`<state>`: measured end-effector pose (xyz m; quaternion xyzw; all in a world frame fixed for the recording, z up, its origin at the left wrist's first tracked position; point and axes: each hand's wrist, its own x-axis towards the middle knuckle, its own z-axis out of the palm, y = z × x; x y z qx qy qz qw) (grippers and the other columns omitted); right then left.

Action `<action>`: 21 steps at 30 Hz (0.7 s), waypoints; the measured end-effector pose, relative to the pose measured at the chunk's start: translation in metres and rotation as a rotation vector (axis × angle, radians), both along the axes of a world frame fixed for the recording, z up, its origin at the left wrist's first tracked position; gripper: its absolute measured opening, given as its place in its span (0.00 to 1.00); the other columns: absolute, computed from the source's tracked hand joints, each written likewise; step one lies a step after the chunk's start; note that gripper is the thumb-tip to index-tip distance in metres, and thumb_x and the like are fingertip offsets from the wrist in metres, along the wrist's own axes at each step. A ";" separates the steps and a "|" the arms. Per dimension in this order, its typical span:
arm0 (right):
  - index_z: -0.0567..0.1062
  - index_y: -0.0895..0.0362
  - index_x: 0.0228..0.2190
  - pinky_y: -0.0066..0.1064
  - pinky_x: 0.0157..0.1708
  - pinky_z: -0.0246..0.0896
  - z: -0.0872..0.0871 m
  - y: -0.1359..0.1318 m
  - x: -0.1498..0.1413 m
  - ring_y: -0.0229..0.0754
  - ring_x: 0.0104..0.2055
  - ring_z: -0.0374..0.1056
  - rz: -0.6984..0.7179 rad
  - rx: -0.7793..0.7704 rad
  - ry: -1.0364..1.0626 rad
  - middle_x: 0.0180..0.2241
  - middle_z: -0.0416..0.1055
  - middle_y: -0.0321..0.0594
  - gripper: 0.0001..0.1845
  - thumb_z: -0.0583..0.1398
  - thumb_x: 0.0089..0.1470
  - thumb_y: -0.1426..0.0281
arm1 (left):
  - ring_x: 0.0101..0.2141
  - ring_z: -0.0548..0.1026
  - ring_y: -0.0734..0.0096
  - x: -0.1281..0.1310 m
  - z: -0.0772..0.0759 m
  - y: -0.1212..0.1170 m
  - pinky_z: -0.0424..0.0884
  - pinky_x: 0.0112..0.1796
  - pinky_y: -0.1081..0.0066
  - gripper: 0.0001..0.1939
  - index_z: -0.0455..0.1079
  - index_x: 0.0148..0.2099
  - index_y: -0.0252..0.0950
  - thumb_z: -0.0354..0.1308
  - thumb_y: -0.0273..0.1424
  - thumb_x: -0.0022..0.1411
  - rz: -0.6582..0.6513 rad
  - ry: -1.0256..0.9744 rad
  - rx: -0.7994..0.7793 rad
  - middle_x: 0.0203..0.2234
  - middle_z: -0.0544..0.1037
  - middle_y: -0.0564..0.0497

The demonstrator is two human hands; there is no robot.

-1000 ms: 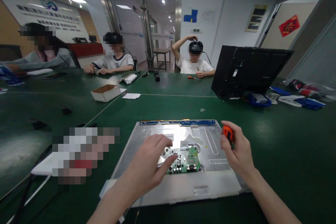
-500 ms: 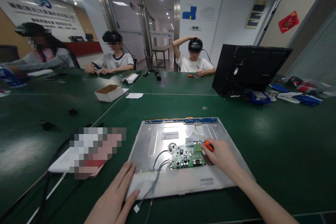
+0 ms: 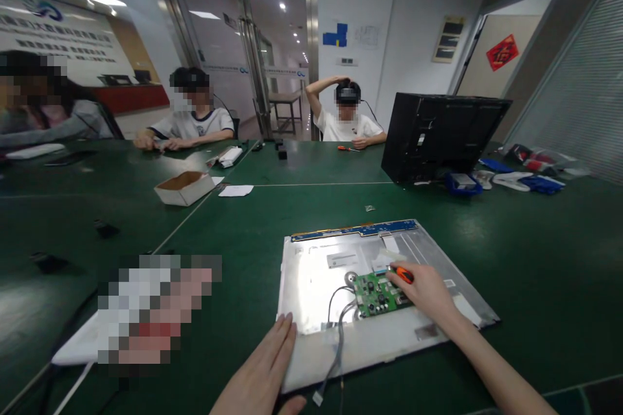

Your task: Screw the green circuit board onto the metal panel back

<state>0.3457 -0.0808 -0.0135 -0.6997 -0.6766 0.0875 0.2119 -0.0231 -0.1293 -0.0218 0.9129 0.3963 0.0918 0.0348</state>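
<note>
A flat display panel (image 3: 311, 298) lies back side up on the green table, turned at an angle. Fixed near its middle is a green circuit board (image 3: 372, 295), and grey cables run from it over the near edge to a white plug (image 3: 318, 397). My right hand (image 3: 426, 288) is closed around a screwdriver with an orange and black handle (image 3: 405, 275), over the board's right part; its tip is hidden. My left hand (image 3: 265, 363) rests with fingers stretched out against the panel's left edge. A blue strip board (image 3: 355, 231) runs along the far edge.
A black monitor housing (image 3: 442, 136) stands at the back right, beside blue and white gloves (image 3: 530, 181). An open white box (image 3: 185, 189) and a paper slip (image 3: 236, 190) lie to the left. Three people sit across the table; another screwdriver (image 3: 346, 148) lies before one.
My left hand moved from above the circuit board to the panel's left edge. My right hand brought the screwdriver from the panel's right side onto the board. The panel has turned on the table.
</note>
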 end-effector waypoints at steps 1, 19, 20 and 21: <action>0.80 0.55 0.41 0.36 0.41 0.64 -0.001 -0.001 0.010 0.52 0.42 0.74 -0.005 0.006 0.003 0.41 0.79 0.46 0.20 0.55 0.58 0.57 | 0.60 0.62 0.51 0.010 0.006 0.002 0.68 0.54 0.58 0.39 0.43 0.70 0.36 0.54 0.41 0.64 -0.019 0.004 -0.040 0.65 0.53 0.41; 0.79 0.55 0.35 0.43 0.36 0.67 -0.007 -0.018 0.171 0.57 0.35 0.75 -0.137 0.061 -0.142 0.36 0.79 0.50 0.24 0.50 0.53 0.53 | 0.65 0.47 0.50 0.148 0.014 0.038 0.50 0.63 0.59 0.40 0.46 0.68 0.21 0.48 0.47 0.67 -0.414 -0.082 -0.330 0.66 0.47 0.30; 0.78 0.54 0.35 0.43 0.36 0.68 -0.008 -0.016 0.177 0.57 0.36 0.75 -0.124 0.066 -0.151 0.36 0.79 0.50 0.23 0.51 0.53 0.54 | 0.65 0.48 0.49 0.152 0.014 0.039 0.50 0.62 0.58 0.40 0.46 0.68 0.21 0.47 0.47 0.67 -0.415 -0.093 -0.324 0.66 0.48 0.30; 0.78 0.55 0.35 0.43 0.36 0.68 -0.010 -0.015 0.182 0.56 0.36 0.75 -0.111 0.068 -0.158 0.36 0.79 0.51 0.23 0.51 0.52 0.55 | 0.65 0.48 0.49 0.155 0.014 0.040 0.50 0.62 0.58 0.39 0.47 0.67 0.21 0.47 0.47 0.67 -0.414 -0.108 -0.315 0.65 0.49 0.30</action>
